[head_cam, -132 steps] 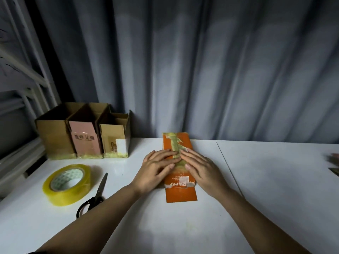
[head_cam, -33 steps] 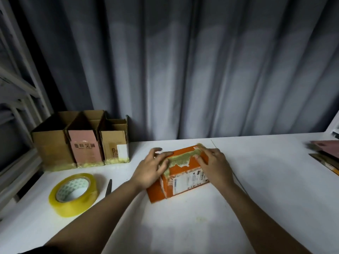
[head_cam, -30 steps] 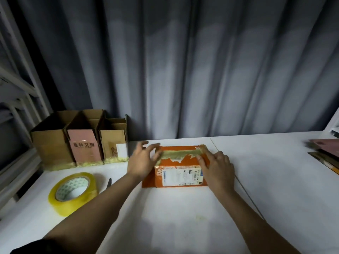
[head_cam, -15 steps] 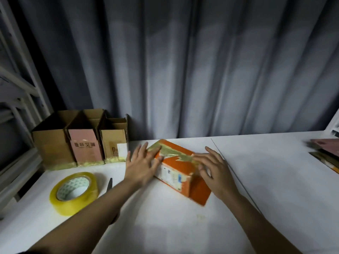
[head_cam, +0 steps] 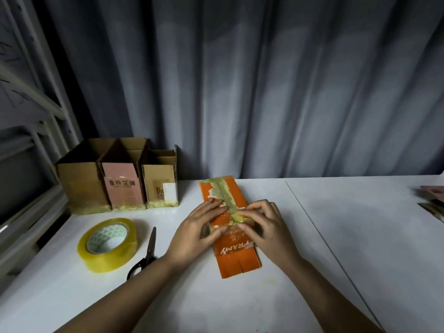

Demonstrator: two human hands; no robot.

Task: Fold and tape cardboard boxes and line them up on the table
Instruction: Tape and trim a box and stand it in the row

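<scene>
Head view looked down on a white table [head_cam: 360,236], and every place below is given from the orange box [head_cam: 236,254] lying near its middle. Far to the left of that box, against the curtain, three finished cardboard boxes [head_cam: 120,179] stood in a row, open tops up. Nearer and to the left lay a roll of yellowish packing tape [head_cam: 108,243], with black scissors [head_cam: 147,253] between the roll and the box.

On the left side of the orange box the left hand [head_cam: 197,233] lay spread, fingers pressing the top face and thumb at the near edge; it clasped nothing. A yellowish tape strip [head_cam: 225,195] ran along the middle of the box. On its right side the right hand [head_cam: 266,227] pressed likewise, fingertips on the tape, unclenched and flat.

By my judgement the box would be light and thin-walled, stiff only along its creases, so hard pressure could dent it. The taped face looked glossy and might slide under a palm. Holding it by its two long side edges, hands opposed, seemed safest; the loose slit flaps at the near end would bend if used as a handle.
</scene>
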